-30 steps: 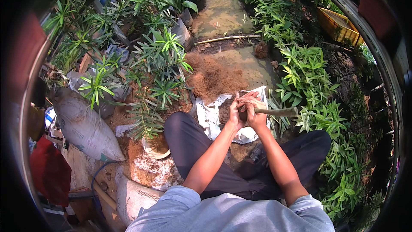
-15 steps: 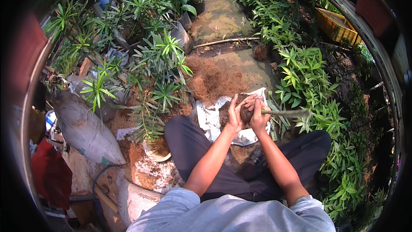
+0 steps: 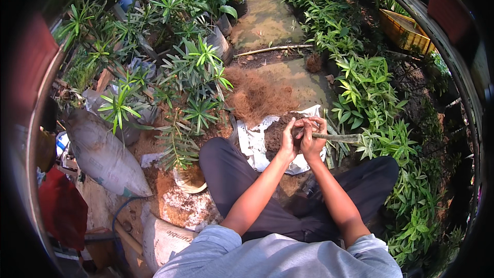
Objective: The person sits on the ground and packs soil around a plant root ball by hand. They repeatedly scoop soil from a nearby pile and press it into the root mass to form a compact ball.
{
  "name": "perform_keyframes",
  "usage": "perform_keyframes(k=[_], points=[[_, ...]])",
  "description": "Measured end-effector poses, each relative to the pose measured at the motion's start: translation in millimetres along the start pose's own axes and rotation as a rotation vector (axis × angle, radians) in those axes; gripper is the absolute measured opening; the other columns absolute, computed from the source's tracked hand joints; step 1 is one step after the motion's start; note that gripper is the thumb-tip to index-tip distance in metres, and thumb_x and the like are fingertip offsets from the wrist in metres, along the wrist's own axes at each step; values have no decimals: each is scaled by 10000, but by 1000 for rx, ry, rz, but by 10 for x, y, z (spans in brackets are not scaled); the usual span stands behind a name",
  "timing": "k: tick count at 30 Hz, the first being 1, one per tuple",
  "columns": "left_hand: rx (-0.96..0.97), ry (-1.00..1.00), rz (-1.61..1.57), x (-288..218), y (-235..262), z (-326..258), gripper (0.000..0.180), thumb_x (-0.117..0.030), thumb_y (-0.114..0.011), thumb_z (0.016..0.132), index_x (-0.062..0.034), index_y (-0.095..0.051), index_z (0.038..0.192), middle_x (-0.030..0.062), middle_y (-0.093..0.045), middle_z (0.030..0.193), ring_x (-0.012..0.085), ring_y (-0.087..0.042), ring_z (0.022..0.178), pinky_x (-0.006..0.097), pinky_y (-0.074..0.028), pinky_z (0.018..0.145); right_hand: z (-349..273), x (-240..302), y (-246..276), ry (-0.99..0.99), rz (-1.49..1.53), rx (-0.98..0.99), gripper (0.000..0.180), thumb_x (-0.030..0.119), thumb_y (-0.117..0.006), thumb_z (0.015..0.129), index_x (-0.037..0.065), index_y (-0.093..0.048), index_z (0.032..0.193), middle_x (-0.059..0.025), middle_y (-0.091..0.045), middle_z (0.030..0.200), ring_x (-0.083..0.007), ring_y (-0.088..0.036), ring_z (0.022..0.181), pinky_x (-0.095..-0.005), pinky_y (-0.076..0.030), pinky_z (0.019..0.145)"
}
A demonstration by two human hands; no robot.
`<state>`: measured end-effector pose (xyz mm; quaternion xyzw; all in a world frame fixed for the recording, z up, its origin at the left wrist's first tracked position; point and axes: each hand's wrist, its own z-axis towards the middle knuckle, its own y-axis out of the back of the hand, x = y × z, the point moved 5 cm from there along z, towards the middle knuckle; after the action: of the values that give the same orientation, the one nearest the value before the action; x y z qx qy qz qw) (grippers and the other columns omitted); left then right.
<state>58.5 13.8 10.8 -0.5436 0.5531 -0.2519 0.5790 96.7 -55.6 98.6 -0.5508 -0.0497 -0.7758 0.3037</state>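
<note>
Both my hands meet over a white plastic sheet (image 3: 249, 146) between my knees. A green plant stem (image 3: 337, 137) sticks out to the right from them, lying roughly level. My right hand (image 3: 312, 140) is closed around the stem's left end, its fingers curled over the top. My left hand (image 3: 289, 142) presses against that same end from the left, fingers bent inward. What lies between the palms is mostly hidden; a bit of dark soil shows there. Just beyond my left hand, a mound of dark brown soil (image 3: 275, 133) rests on the sheet.
Brown coir fibre (image 3: 260, 95) lies in a loose heap beyond the sheet. Cut green stems (image 3: 330, 158) lie at its right. Leafy plants (image 3: 368, 92) line the right side; potted plants and filled sacks (image 3: 105, 152) stand left. A yellow crate (image 3: 406, 31) sits far right.
My hands have closed in more tightly around the stem's end, hiding most of the soil lump seen between them before. The stem has shifted slightly left, and more of the soil mound shows.
</note>
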Motion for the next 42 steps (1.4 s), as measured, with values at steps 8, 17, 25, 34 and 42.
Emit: perform_keyframes(k=[8, 17, 25, 34, 42], points=[[-188, -124, 104, -62, -367, -154, 425, -381, -453, 1027, -9, -630, 1135, 48, -686, 1001, 72, -544, 683, 215, -466, 639, -93, -146, 29, 133, 45, -135, 215, 140, -565, 1007, 65, -376, 1075, -127, -673, 792, -96, -563, 526, -183, -382, 447], [-234, -77, 98, 20, -90, -93, 487, -472, -422, 1012, -43, -609, 1146, 82, -665, 1059, 173, -628, 957, 333, -501, 850, -3, -71, 0, -37, 51, -66, 169, 157, -526, 1028, 55, -392, 1041, -136, -675, 762, -74, -518, 499, -187, -357, 462], [-208, 144, 157, -50, -339, -132, 742, -631, -249, 981, -116, -319, 1510, 136, -427, 1488, 287, -478, 1338, 501, -390, 1102, 400, -213, 188, -264, 41, 199, 381, 244, -640, 971, 4, -485, 1224, -154, -663, 1177, -187, -618, 1095, -335, -462, 973], [-84, -31, 310, -32, -655, -247, 638, -552, -405, 1009, -134, -357, 1489, 63, -404, 1497, 207, -406, 1376, 428, -388, 1097, 339, -213, 272, -288, 105, 165, 476, 413, -411, 1058, 11, -512, 1293, -98, -665, 1067, -162, -630, 972, -294, -501, 884], [-12, -170, 339, 123, -434, -156, 594, -378, -535, 1016, -109, -327, 1503, 48, -399, 1477, 179, -405, 1354, 361, -352, 1123, 341, -181, 251, -259, 88, 101, 372, 335, -397, 1067, 16, -517, 1216, -98, -644, 962, -173, -631, 849, -306, -522, 800]])
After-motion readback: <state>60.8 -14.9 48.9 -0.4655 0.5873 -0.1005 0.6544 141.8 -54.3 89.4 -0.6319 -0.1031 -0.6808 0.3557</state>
